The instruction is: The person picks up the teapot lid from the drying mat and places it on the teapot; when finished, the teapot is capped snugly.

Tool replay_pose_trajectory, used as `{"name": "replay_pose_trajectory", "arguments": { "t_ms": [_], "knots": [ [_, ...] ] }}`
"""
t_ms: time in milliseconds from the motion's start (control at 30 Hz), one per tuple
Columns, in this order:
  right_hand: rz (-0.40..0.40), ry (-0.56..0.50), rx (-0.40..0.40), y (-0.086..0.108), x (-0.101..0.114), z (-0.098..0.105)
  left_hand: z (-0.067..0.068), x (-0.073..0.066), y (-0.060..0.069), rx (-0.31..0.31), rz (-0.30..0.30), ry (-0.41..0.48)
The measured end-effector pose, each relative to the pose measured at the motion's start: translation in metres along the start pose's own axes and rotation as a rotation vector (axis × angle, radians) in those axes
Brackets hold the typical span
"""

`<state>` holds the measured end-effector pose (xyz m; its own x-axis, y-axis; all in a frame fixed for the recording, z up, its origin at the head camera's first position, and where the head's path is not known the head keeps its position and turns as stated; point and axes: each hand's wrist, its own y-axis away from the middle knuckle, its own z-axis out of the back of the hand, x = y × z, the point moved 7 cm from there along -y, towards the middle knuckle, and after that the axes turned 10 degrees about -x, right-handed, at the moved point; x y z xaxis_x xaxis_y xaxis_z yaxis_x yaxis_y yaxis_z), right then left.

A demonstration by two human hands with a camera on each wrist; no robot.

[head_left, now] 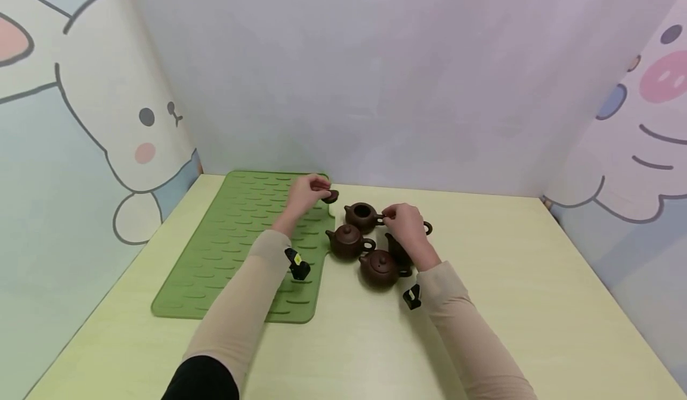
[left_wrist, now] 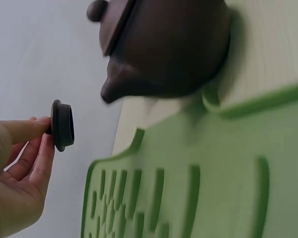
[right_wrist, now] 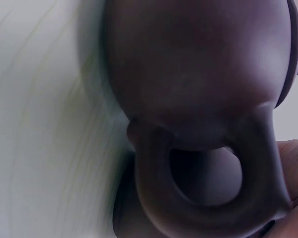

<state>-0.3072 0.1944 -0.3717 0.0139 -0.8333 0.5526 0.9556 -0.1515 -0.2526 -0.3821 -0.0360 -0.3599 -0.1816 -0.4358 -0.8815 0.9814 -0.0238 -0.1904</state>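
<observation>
My left hand (head_left: 307, 196) pinches a small dark brown teapot lid (head_left: 330, 197) by its knob, above the back right corner of the green mat. In the left wrist view the lid (left_wrist: 63, 126) stands on edge, its hollow underside facing away from the fingers. A lidless brown teapot (head_left: 356, 223) shows its round dark opening just right of the lid. At its handle, the fingertips of my right hand (head_left: 406, 228) pinch the loop. Two lidded teapots stand in front: one (head_left: 346, 242) to the left, another (head_left: 378, 270) nearest me.
A green ribbed mat (head_left: 214, 257) covers the table's left part. Beneath my right hand another dark teapot (head_left: 396, 249) is partly hidden. A brown handle (head_left: 427, 228) sticks out right of that hand. Walls with cartoon animals enclose the pale table (head_left: 510, 281).
</observation>
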Motion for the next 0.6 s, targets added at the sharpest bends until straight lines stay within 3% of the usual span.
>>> {"name": "replay_pose_trajectory", "arguments": {
  "t_ms": [300, 600],
  "knots": [
    [0.0, -0.002, -0.009, 0.001, -0.001, 0.001, -0.042, -0.019, 0.006, 0.061, -0.048, 0.008],
    [0.001, -0.006, -0.001, 0.003, 0.001, -0.002, -0.067, -0.022, 0.017, 0.133, -0.093, -0.058]
  ]
}}
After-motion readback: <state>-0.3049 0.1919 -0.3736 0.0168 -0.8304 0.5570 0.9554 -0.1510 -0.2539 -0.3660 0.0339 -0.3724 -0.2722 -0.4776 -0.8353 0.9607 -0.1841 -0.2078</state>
